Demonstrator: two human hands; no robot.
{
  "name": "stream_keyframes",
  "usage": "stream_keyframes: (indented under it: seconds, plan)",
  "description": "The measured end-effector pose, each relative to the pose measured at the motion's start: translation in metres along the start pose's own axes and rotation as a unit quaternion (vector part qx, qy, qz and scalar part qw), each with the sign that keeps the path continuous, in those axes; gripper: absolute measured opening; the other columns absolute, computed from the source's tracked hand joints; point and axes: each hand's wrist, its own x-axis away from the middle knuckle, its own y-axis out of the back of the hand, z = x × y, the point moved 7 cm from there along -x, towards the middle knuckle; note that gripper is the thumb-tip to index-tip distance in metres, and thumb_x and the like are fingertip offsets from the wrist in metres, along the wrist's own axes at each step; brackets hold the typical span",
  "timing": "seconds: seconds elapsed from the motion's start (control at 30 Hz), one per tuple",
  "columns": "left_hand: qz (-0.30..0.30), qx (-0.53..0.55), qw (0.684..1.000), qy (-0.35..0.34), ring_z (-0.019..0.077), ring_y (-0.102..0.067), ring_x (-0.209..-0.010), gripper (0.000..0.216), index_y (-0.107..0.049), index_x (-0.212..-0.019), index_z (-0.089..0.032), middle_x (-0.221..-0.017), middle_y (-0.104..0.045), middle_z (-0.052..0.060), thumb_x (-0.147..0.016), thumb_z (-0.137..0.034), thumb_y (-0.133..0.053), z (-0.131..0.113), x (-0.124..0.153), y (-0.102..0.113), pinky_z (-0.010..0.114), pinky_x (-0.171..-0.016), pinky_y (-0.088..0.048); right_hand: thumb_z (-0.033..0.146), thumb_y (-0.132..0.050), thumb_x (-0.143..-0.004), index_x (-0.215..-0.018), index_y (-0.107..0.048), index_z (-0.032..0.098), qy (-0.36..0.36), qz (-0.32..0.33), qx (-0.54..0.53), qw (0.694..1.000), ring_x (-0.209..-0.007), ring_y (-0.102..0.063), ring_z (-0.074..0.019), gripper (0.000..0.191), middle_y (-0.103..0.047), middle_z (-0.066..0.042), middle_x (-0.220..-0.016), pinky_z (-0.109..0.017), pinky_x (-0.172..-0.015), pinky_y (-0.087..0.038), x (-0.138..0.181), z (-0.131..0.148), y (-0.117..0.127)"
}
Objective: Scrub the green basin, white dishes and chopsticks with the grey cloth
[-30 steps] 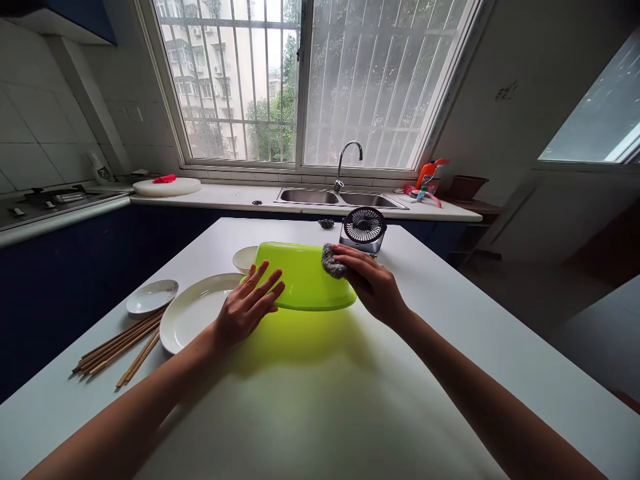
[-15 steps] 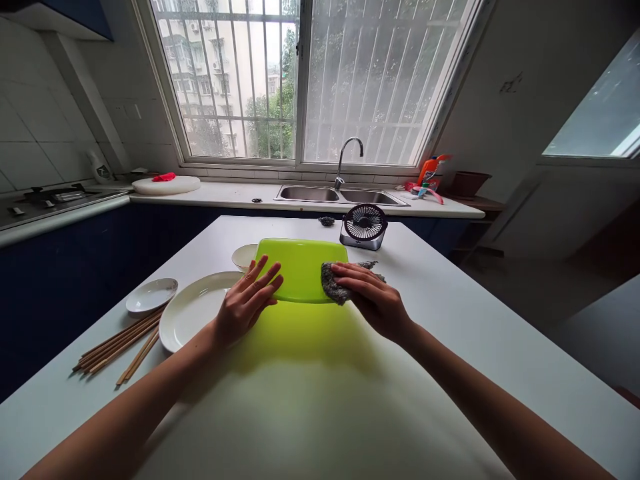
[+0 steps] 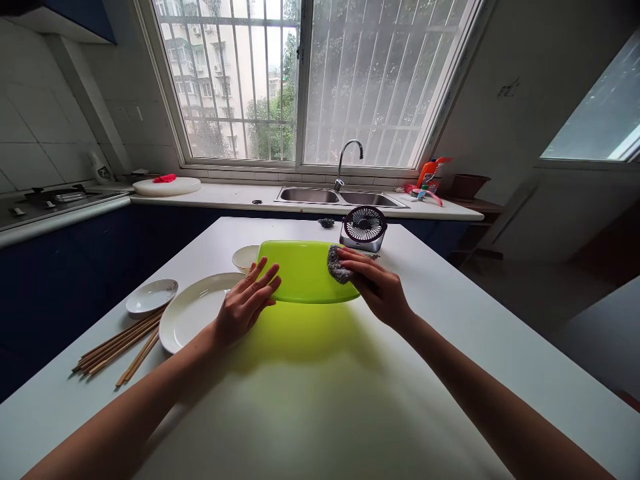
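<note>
A bright green plastic container (image 3: 303,272) is in front of me, its smooth face towards me. My left hand (image 3: 245,301) steadies its left side, fingers spread over the face and edge. At the upper right of that face, my right hand (image 3: 377,283) presses a bunched grey cloth (image 3: 338,265) under its fingers. The container's underside and far side are hidden. Left of it are a large white plate (image 3: 187,312), a small white dish (image 3: 151,296), a partly covered pale bowl (image 3: 243,257) and several wooden chopsticks (image 3: 117,341).
A small dark fan (image 3: 365,227) and a dark scouring pad (image 3: 327,223) are at the far end of the white table (image 3: 320,420). Behind are a double sink (image 3: 309,195), a tap (image 3: 341,167) and a round white board (image 3: 167,187). Bottles (image 3: 429,173) are at the counter's right.
My right hand has slid the cloth slightly up and right, uncovering the container's lower right corner. My left hand has barely moved.
</note>
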Motion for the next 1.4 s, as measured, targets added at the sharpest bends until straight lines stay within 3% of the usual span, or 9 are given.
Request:
stream_keyframes:
  seconds: [0.23, 0.5, 0.6, 0.7, 0.8, 0.97, 1.27, 1.4]
  plan:
    - [-0.013, 0.022, 0.999, 0.022, 0.0305, -0.04, -0.143, 0.046, -0.05, -0.143, -0.02, -0.144, -0.056, 0.016, -0.098, -0.014, -0.053, 0.003, -0.002, 0.001, 0.059, -0.112, -0.044, 0.009, -0.056, -0.096, -0.131, -0.062, 0.023, 0.083, 0.058, 0.028, 0.995, -0.127, -0.061, -0.0242, 0.039, -0.068, -0.013, -0.13, -0.045, -0.11, -0.05, 0.016, 0.03, -0.002]
    - [0.005, 0.029, 0.999, 0.039, 0.0299, -0.04, -0.145, 0.04, -0.05, -0.141, -0.02, -0.145, -0.056, 0.016, -0.101, -0.016, -0.047, 0.007, -0.004, 0.004, 0.059, -0.112, -0.044, 0.011, -0.059, -0.093, -0.142, -0.052, 0.024, 0.163, 0.039, 0.111, 0.98, -0.125, -0.062, -0.0263, 0.052, -0.069, -0.013, -0.129, -0.047, -0.103, -0.055, 0.019, 0.034, -0.006]
    - [0.027, -0.004, 0.998, 0.05, 0.0301, -0.041, -0.145, 0.037, -0.05, -0.137, -0.021, -0.146, -0.055, 0.016, -0.1, -0.022, -0.047, 0.007, -0.006, 0.003, 0.057, -0.11, -0.046, 0.013, -0.06, -0.093, -0.147, -0.047, 0.019, 0.205, 0.046, 0.139, 0.968, -0.126, -0.061, -0.0277, 0.055, -0.069, -0.017, -0.128, -0.047, -0.102, -0.056, 0.021, 0.039, -0.008]
    - [0.041, -0.066, 0.996, 0.033, 0.0329, -0.039, -0.146, 0.041, -0.051, -0.135, -0.022, -0.149, -0.05, 0.017, -0.096, -0.032, -0.057, -0.002, -0.011, 0.002, 0.062, -0.115, -0.039, 0.015, -0.062, -0.093, -0.148, -0.045, 0.016, 0.223, 0.057, 0.16, 0.96, -0.127, -0.06, -0.0282, 0.058, -0.069, -0.019, -0.126, -0.047, -0.102, -0.055, 0.021, 0.044, -0.011]
    - [0.052, -0.123, 0.991, -0.018, 0.0348, -0.036, -0.147, 0.045, -0.053, -0.136, -0.022, -0.151, -0.048, 0.017, -0.094, -0.038, -0.062, -0.02, -0.019, -0.003, 0.065, -0.119, -0.028, 0.016, -0.06, -0.095, -0.15, -0.043, 0.018, 0.222, 0.059, 0.162, 0.96, -0.128, -0.06, -0.0275, 0.058, -0.068, -0.017, -0.128, -0.046, -0.102, -0.056, 0.019, 0.047, -0.014]
    - [0.071, -0.168, 0.982, -0.042, 0.0342, -0.043, -0.142, 0.047, -0.052, -0.14, -0.02, -0.141, -0.06, 0.016, -0.095, -0.031, -0.062, -0.036, -0.028, -0.012, 0.059, -0.115, -0.04, 0.017, -0.057, -0.097, -0.148, -0.045, 0.017, 0.228, 0.065, 0.151, 0.96, -0.129, -0.058, -0.0271, 0.052, -0.068, -0.017, -0.129, -0.047, -0.103, -0.055, 0.02, 0.05, -0.023]
    - [0.031, -0.095, 0.994, -0.052, 0.0338, -0.037, -0.144, 0.053, -0.048, -0.144, -0.014, -0.138, -0.06, 0.019, -0.093, -0.017, -0.063, -0.032, -0.015, -0.013, 0.063, -0.115, -0.036, 0.011, -0.052, -0.097, -0.14, -0.056, 0.024, 0.145, 0.034, 0.071, 0.986, -0.128, -0.06, -0.0253, 0.045, -0.067, -0.013, -0.131, -0.047, -0.105, -0.054, 0.016, 0.034, -0.021]
    - [0.024, -0.058, 0.997, -0.036, 0.0326, -0.038, -0.143, 0.052, -0.047, -0.145, -0.018, -0.144, -0.055, 0.017, -0.095, -0.017, -0.06, -0.025, -0.011, -0.011, 0.064, -0.115, -0.036, 0.015, -0.054, -0.098, -0.132, -0.064, 0.028, 0.08, -0.005, 0.067, 0.995, -0.129, -0.059, -0.0263, 0.038, -0.066, -0.009, -0.133, -0.048, -0.109, -0.051, 0.004, 0.014, -0.013]
